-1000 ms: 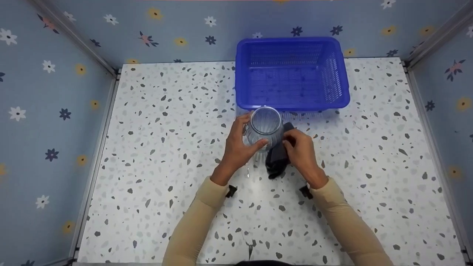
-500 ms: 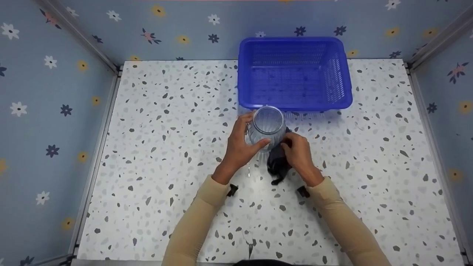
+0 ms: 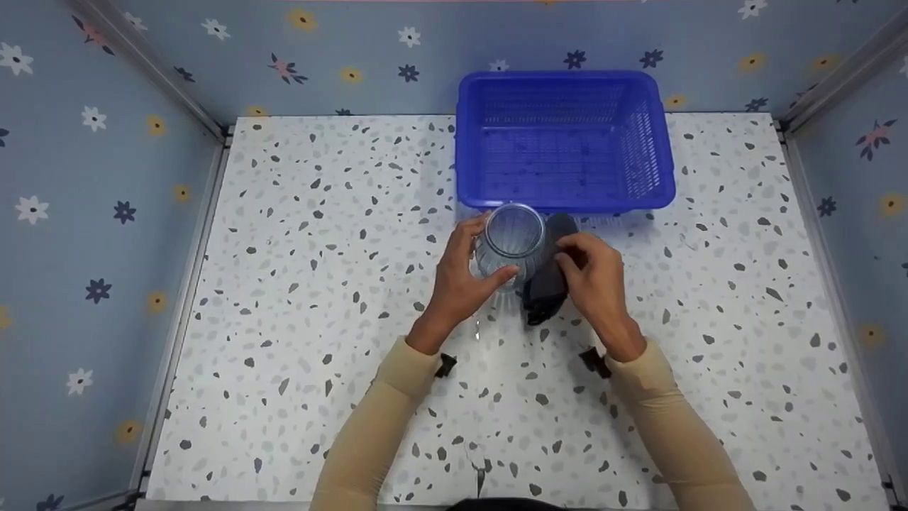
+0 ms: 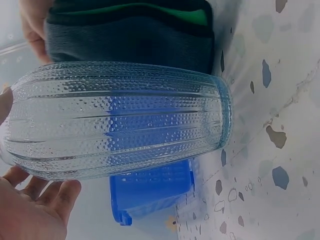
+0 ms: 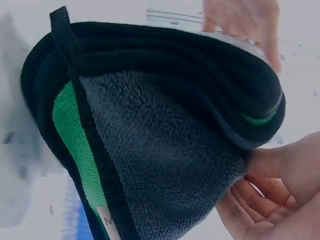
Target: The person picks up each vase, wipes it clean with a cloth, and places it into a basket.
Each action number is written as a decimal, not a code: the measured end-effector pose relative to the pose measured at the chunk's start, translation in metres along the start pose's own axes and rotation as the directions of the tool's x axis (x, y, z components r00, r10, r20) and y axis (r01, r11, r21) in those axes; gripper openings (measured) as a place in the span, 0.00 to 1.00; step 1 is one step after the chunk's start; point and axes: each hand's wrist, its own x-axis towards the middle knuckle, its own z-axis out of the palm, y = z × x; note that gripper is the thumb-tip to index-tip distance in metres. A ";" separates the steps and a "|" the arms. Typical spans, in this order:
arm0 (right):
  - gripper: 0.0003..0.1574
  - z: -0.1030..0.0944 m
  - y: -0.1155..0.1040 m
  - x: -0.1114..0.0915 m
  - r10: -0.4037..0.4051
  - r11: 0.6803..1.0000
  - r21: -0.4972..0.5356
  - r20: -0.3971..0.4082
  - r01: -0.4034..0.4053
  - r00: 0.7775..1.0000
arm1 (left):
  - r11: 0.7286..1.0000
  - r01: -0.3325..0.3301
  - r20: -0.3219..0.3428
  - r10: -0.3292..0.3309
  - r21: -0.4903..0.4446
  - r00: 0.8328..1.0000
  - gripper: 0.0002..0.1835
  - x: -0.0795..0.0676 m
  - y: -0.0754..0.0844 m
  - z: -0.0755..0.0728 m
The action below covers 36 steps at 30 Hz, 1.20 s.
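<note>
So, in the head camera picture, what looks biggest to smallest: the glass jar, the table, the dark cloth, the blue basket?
1. Table
2. Blue basket
3. Glass jar and dark cloth: too alike to rank, and the cloth is partly hidden.

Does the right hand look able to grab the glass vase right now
Probably not directly: the right hand pinches a folded cloth, which lies between it and the vase. It would likely have to let go of the cloth first.

A blue basket [image 3: 603, 204] stands at the back of a speckled white table [image 3: 305, 284]. Blue walls [image 3: 248, 42] printed with flowers border three sides.
</note>
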 end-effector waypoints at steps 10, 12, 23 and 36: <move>0.06 -0.007 -0.022 0.007 -0.062 0.998 -0.023 -0.024 0.061 0.998 | 1.000 0.000 -0.001 0.000 -0.017 1.000 0.42 0.000 -0.001 0.001; 0.06 -0.007 -0.022 0.007 -0.061 0.998 -0.033 -0.024 0.060 0.998 | 1.000 0.001 0.000 -0.001 -0.020 1.000 0.42 0.000 -0.001 0.001; 0.06 -0.005 -0.016 0.002 -0.108 0.991 -0.075 -0.017 0.107 0.994 | 1.000 -0.008 0.002 0.008 -0.011 1.000 0.41 0.000 -0.001 0.002; 0.06 0.028 0.035 -0.011 0.034 0.991 -0.134 0.088 -0.022 0.996 | 1.000 -0.008 0.000 0.008 0.013 1.000 0.42 0.001 0.000 0.001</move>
